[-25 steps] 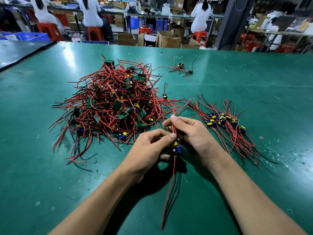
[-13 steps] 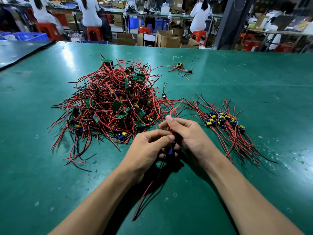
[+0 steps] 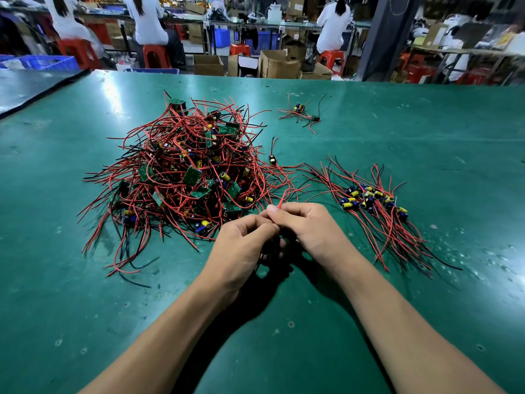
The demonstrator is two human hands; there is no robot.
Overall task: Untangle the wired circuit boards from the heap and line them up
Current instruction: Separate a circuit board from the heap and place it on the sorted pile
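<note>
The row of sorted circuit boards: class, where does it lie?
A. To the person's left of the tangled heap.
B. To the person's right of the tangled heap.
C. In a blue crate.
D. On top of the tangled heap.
B: the row of sorted circuit boards lies on the green table to the person's right of the tangled heap, past the right hand pinching a red wire.

One wide head view, set above the near side of the table (image 3: pixel 426 132), facing forward and down; heap (image 3: pixel 184 172) close, at mid-table; stools (image 3: pixel 154 55) beyond the table's far edge.
</note>
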